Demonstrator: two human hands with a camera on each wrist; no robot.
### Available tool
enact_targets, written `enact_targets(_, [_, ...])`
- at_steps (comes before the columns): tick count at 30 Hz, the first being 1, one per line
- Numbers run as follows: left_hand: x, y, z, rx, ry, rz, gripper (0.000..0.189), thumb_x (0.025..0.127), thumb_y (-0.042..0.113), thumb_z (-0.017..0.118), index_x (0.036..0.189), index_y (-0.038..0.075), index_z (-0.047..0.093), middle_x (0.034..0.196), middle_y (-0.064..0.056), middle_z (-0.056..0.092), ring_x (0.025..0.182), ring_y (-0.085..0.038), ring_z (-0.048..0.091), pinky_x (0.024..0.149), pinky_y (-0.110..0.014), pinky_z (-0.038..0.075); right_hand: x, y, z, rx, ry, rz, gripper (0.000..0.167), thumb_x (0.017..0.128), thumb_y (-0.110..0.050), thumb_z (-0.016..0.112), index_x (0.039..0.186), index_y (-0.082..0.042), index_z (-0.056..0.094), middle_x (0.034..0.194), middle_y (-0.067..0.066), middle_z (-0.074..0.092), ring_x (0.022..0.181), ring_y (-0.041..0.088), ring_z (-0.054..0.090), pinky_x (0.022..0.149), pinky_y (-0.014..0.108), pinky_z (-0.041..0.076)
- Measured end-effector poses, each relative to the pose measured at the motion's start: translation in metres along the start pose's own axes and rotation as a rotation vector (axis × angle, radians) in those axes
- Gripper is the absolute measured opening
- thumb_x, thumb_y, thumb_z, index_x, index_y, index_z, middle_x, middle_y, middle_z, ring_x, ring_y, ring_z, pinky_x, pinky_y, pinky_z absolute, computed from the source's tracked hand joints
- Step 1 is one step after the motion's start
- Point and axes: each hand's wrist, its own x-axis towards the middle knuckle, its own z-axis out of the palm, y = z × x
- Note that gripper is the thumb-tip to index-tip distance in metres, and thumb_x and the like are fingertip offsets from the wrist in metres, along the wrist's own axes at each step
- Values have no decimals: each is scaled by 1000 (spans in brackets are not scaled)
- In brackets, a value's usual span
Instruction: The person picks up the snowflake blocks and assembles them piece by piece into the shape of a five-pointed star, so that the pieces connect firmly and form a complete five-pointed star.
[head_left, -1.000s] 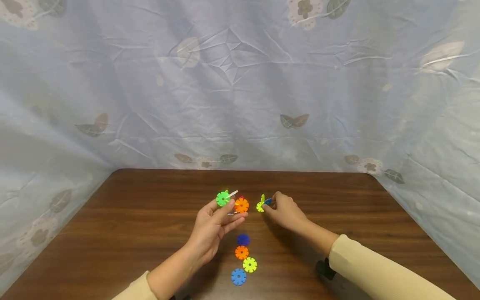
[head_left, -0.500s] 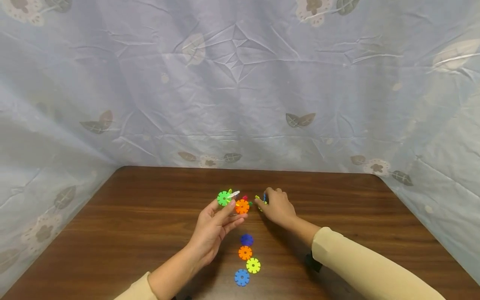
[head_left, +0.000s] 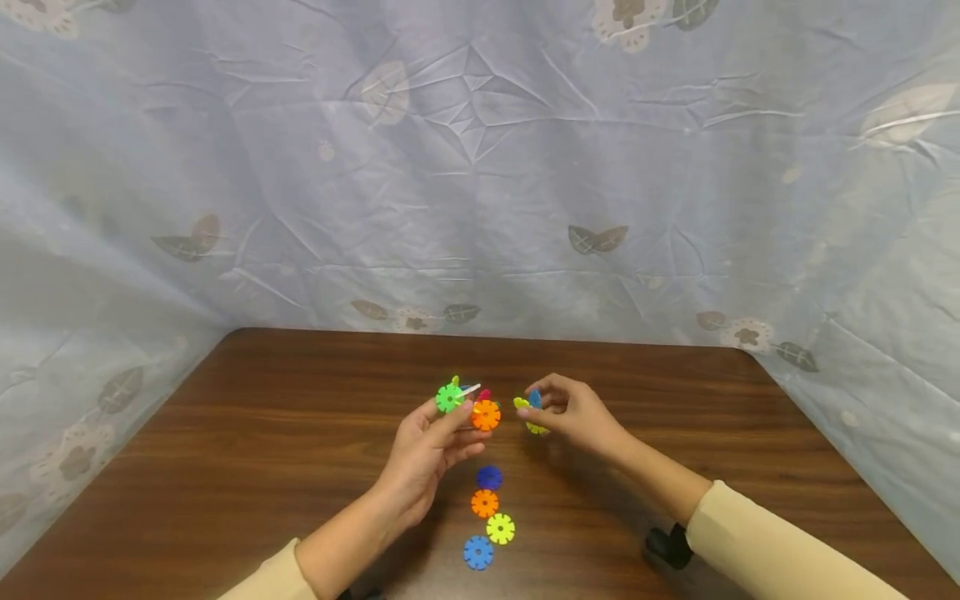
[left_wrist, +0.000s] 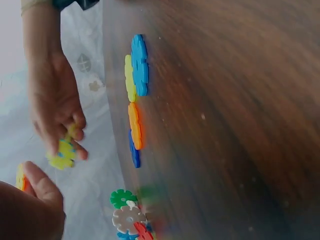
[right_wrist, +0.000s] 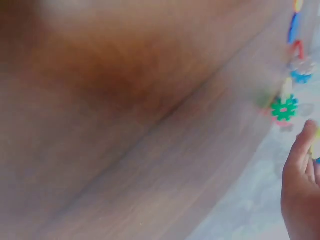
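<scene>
My left hand (head_left: 423,454) holds a cluster of joined notched plastic discs between thumb and fingers. A green disc (head_left: 449,398) and an orange disc (head_left: 486,415) face the head camera, with white and red ones edge-on behind. In the left wrist view, green, beige (left_wrist: 128,219), red and blue discs hang at the cluster's lower part. To the right, my right hand (head_left: 581,414) pinches a smaller joined piece of yellow discs (left_wrist: 62,154) and a blue disc (head_left: 535,399). A gap separates this piece from the cluster. My right fingers partly hide it.
Below the hands, several loose discs lie in a line on the brown wooden table (head_left: 300,467): dark blue (head_left: 490,477), orange (head_left: 484,503), yellow (head_left: 500,528) and light blue (head_left: 477,552). A patterned grey cloth (head_left: 480,208) hangs behind the table.
My right hand has turned the yellow and blue piece, and now holds it a little farther right of the cluster than half a second ago. The left hand has barely moved.
</scene>
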Motion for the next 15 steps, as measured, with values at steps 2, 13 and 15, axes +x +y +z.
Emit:
enact_targets(2, [0, 0, 1, -17, -13, 0, 36, 105, 20, 64, 133, 0, 56, 102, 0, 76, 90, -14, 75, 84, -23, 64, -10, -5, 0, 62, -44, -44, 40, 98, -18, 75, 124, 8, 61, 103, 20, 74, 80, 10, 72, 72, 36, 66])
enact_targets(13, [-1, -3, 8, -47, -74, 9, 33, 104, 14, 63, 132, 0, 53, 104, 2, 74, 94, -11, 74, 88, -23, 63, -41, -31, 19, 202, 10, -31, 45, 95, -19, 78, 124, 7, 57, 109, 21, 71, 77, 8, 69, 67, 29, 64])
enact_targets(15, [-2, -3, 9, -41, -70, 9, 34, 103, 14, 64, 132, 0, 53, 104, 3, 74, 94, -11, 74, 87, -23, 63, -42, -32, 20, 194, 33, -36, 43, 95, -18, 78, 124, 6, 58, 109, 22, 72, 76, 8, 69, 66, 28, 64])
